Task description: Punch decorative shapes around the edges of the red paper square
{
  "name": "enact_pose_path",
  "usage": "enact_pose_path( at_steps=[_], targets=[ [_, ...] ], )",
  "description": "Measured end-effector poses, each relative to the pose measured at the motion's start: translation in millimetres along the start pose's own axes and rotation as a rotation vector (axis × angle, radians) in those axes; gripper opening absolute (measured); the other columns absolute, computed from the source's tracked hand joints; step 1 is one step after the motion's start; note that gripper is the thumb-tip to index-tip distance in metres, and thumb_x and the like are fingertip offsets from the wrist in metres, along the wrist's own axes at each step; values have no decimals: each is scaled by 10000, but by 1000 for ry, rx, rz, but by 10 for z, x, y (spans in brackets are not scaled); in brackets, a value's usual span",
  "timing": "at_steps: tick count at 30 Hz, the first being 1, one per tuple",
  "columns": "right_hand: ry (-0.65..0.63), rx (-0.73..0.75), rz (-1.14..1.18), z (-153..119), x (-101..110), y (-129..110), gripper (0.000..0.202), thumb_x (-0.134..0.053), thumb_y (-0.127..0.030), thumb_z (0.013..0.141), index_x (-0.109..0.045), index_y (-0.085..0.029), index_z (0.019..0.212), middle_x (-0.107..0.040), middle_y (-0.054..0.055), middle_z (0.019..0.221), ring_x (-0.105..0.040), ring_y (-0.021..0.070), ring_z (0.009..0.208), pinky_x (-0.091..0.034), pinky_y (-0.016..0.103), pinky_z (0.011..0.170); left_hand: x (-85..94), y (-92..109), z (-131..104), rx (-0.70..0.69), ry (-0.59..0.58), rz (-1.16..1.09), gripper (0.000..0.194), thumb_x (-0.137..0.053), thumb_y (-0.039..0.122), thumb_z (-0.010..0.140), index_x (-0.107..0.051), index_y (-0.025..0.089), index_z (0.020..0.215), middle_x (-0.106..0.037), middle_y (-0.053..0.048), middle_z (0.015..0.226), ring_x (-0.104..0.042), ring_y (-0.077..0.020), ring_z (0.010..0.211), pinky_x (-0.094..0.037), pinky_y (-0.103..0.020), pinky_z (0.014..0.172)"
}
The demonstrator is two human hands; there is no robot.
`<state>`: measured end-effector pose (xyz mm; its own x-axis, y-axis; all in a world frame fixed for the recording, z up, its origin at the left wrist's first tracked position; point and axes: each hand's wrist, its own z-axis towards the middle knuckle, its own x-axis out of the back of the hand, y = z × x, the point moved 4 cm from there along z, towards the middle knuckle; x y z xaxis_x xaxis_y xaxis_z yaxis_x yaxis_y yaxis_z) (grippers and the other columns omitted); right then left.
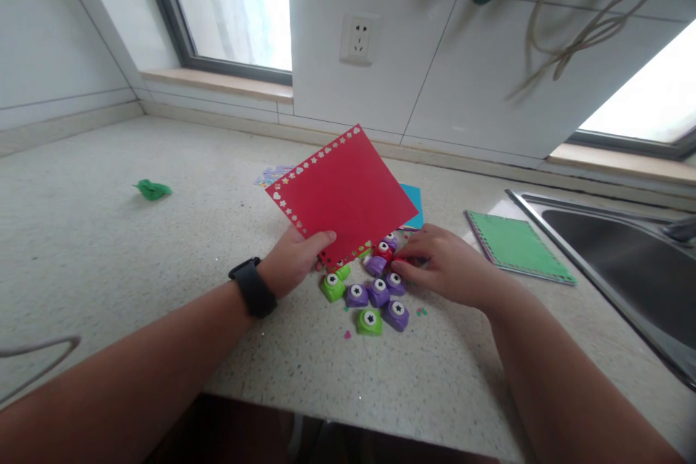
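My left hand [299,255] grips a sheet of red paper [342,196] near its lower corner, thumb on top. Heart, star and flower cut-outs line three of the sheet's edges, and it is tilted above the counter. My right hand [443,264] reaches into a cluster of small craft punches, its thumb and fingers closed around a red paper punch [401,262] that is mostly hidden. Around it lie several purple punches [379,293], a green punch [370,321], another green punch [333,286] and a red punch with a heart mark [383,249].
A stack of edge-punched sheets with green on top [519,243] lies right, beside the metal sink [609,246]. Blue paper [413,203] shows behind the red sheet. Crumpled green material [153,189] rests far left. Pale cut-outs [272,174] and a pink paper heart [348,334] are on the counter.
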<state>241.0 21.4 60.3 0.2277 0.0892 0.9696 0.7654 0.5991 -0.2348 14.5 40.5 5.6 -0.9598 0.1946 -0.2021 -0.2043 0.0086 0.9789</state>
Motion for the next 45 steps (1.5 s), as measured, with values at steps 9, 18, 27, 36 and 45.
enact_pose_path(
  at_steps=[9, 18, 27, 36, 45],
  targets=[
    [16, -10, 42, -4, -5, 17, 287, -601, -427, 926, -771, -276, 751, -689, 51, 707, -608, 253, 825, -414, 398, 813, -8, 35, -3, 6, 2, 5, 107, -671, 265, 740, -596, 195, 770, -524, 60, 511, -420, -92, 378, -332, -218, 367],
    [56, -45, 70, -5, -4, 47, 258, -629, -443, 906, -785, -275, 786, -703, 58, 720, -618, 252, 831, -434, 391, 798, 4, 23, 0, -16, -26, 35, 104, -655, 280, 777, -619, 186, 804, -535, 59, 534, -417, -86, 384, -332, -215, 372],
    [210, -197, 18, -33, 56, 137, 264, -562, -388, 953, -778, -243, 996, -743, 82, 884, -635, 247, 832, -443, 387, 767, 24, -10, 53, -18, 26, -136, 125, -665, 280, 815, -570, 199, 822, -527, 67, 583, -429, -81, 428, -322, -194, 371],
    [391, -187, -1, 208, -111, -144, 225, -634, -404, 947, -757, -215, 948, -734, 77, 870, -594, 265, 872, -420, 397, 814, 40, -14, 86, 14, 85, -157, 223, -668, 344, 832, -555, 184, 726, -576, 35, 531, -508, -94, 431, -319, -202, 389],
    [340, -256, -75, 356, -236, -238, 186, -780, -430, 814, -775, -245, 822, -731, 84, 828, -577, 299, 864, -395, 427, 776, 18, -1, 50, 10, 91, -134, 232, -704, 368, 793, -565, 187, 747, -560, 51, 543, -496, -86, 436, -336, -190, 398]
  ],
)
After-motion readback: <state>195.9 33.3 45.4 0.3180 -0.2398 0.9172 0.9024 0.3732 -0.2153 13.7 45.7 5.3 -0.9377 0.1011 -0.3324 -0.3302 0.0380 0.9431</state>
